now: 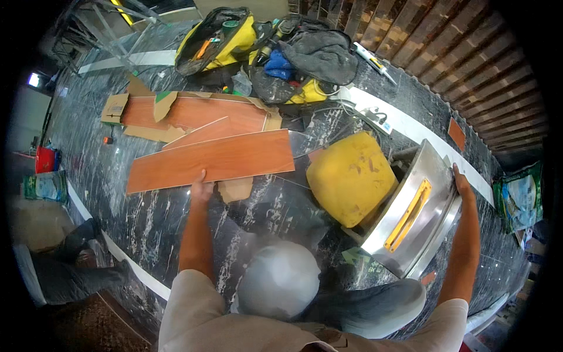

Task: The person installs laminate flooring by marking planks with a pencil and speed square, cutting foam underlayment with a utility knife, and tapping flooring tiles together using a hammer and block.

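My left hand (202,189) grips the near edge of an orange-brown wood-look plank (217,163), thumb on top and the other fingers hidden beneath. The plank overlaps a second, similar board (202,132) behind it. At right, my right hand (462,179) holds the outer edge of a small tabletop saw (441,205), its fingers partly hidden. The saw is tipped on its side, showing a stainless steel top with a yellow slot insert. A dusty yellow plastic part (352,179) lies against its underside.
Torn cardboard packaging (146,133) with more boards lies beyond the plank. Yellow-black tool bags (234,50) stand at the back, a white sealant tube (374,61) beside them. A power strip (375,119) with cables lies near the saw. Another person's leg (76,276) is at left.
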`<control>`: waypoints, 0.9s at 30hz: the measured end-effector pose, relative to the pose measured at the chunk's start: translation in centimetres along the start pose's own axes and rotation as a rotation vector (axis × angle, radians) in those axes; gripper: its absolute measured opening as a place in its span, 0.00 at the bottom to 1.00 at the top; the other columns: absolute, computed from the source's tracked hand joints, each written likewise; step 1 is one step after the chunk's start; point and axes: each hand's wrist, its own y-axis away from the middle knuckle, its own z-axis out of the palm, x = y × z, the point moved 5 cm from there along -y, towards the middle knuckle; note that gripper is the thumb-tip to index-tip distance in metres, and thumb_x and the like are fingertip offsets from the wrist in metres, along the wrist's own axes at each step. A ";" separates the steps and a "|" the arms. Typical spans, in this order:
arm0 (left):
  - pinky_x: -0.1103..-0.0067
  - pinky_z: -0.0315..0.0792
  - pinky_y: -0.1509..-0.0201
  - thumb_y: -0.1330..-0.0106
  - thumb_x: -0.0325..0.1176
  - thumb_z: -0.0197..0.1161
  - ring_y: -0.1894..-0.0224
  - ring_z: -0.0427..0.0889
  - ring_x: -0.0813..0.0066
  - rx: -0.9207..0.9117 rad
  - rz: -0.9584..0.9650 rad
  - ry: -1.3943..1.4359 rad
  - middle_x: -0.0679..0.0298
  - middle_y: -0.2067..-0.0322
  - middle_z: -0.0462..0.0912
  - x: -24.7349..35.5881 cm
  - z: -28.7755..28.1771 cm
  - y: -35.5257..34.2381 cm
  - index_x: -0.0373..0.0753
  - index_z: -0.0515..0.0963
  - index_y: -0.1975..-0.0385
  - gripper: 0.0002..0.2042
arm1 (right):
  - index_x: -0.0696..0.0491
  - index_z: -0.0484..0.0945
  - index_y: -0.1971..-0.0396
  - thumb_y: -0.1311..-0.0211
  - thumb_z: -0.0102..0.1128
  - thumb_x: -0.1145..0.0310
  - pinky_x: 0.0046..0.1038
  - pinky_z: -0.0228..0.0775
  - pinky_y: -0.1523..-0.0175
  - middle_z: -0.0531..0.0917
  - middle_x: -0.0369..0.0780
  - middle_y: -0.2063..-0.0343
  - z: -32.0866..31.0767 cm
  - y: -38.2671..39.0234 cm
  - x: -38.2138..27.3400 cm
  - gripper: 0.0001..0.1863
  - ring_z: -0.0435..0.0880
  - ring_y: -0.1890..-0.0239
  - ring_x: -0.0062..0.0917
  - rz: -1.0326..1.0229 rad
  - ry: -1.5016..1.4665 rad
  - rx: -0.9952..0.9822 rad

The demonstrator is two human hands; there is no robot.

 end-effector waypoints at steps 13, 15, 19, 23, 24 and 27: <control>0.52 0.69 0.30 0.32 0.24 0.60 0.36 0.74 0.51 -0.077 0.081 0.113 0.52 0.38 0.75 -1.3 -1.1 -5.1 0.36 0.66 0.34 0.25 | 0.62 0.65 0.30 0.24 0.41 0.36 0.37 0.65 0.32 0.76 0.50 0.36 -1.1 11.5 0.3 0.43 0.77 0.36 0.37 -0.139 -0.772 0.355; 0.52 0.70 0.31 0.32 0.25 0.60 0.37 0.75 0.52 -0.081 0.066 0.079 0.53 0.39 0.75 -2.2 0.5 -5.2 0.37 0.67 0.34 0.25 | 0.61 0.65 0.29 0.25 0.41 0.35 0.38 0.64 0.31 0.77 0.51 0.37 -1.9 14.6 6.4 0.44 0.75 0.33 0.38 -0.144 -0.819 0.379; 0.52 0.71 0.33 0.31 0.27 0.60 0.37 0.74 0.53 -0.333 0.105 -0.170 0.54 0.40 0.75 -0.7 3.7 -2.5 0.36 0.67 0.35 0.23 | 0.59 0.71 0.33 0.28 0.43 0.31 0.37 0.71 0.39 0.80 0.49 0.41 -1.6 20.8 12.1 0.45 0.80 0.40 0.37 0.040 -0.714 0.381; 0.52 0.73 0.34 0.29 0.29 0.58 0.36 0.73 0.53 -0.200 0.035 -0.014 0.53 0.40 0.75 -0.6 4.9 -3.8 0.34 0.68 0.36 0.22 | 0.59 0.74 0.37 0.31 0.46 0.28 0.32 0.77 0.54 0.84 0.47 0.51 -0.2 23.3 18.8 0.46 0.86 0.54 0.32 0.123 -0.785 0.470; 0.53 0.75 0.36 0.29 0.29 0.58 0.38 0.75 0.53 -0.257 0.089 0.001 0.53 0.41 0.76 0.9 5.7 -4.6 0.33 0.68 0.36 0.22 | 0.59 0.76 0.39 0.31 0.47 0.29 0.31 0.77 0.58 0.85 0.45 0.54 0.7 22.9 19.2 0.45 0.86 0.59 0.30 0.113 -0.822 0.482; 0.55 0.78 0.38 0.29 0.29 0.57 0.42 0.79 0.52 0.041 0.052 -0.043 0.52 0.43 0.79 0.6 6.5 -6.6 0.33 0.70 0.38 0.20 | 0.58 0.78 0.45 0.31 0.48 0.30 0.26 0.76 0.63 0.84 0.40 0.59 -0.4 23.3 22.7 0.41 0.85 0.67 0.25 0.175 -0.791 0.457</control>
